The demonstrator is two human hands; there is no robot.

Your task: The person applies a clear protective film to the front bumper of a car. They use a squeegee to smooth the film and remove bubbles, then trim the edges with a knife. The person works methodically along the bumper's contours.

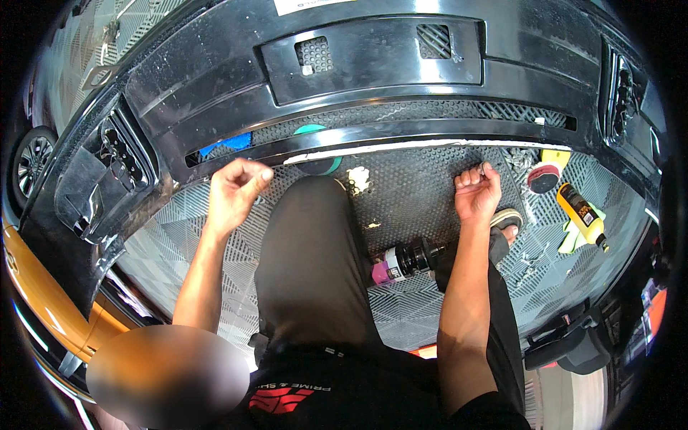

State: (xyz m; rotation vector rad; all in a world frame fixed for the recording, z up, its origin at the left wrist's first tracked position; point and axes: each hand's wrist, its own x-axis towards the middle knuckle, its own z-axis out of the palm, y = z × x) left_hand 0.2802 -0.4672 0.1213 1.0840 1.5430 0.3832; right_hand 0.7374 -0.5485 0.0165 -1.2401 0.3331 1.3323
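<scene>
A large black car bumper (373, 57) spans the view in front of me. Along its lower lip runs a thin white strip (401, 148). My left hand (238, 188) is just below the lip near the strip's left end, thumb and fingers drawn together. My right hand (478, 192) is closed below the lip further right, its fingers curled in. Whether anything small is pinched in either hand is too fine to make out. Both hands appear a little apart from the bumper.
Under the bumper lie a black mat (401, 193), a blue cloth (228, 145) and a green ring-shaped thing (333, 166). At right are a polishing pad (543, 179) and a yellow bottle (582, 213) on a green cloth (571, 238). A black-capped bottle (398, 264) lies by my knee.
</scene>
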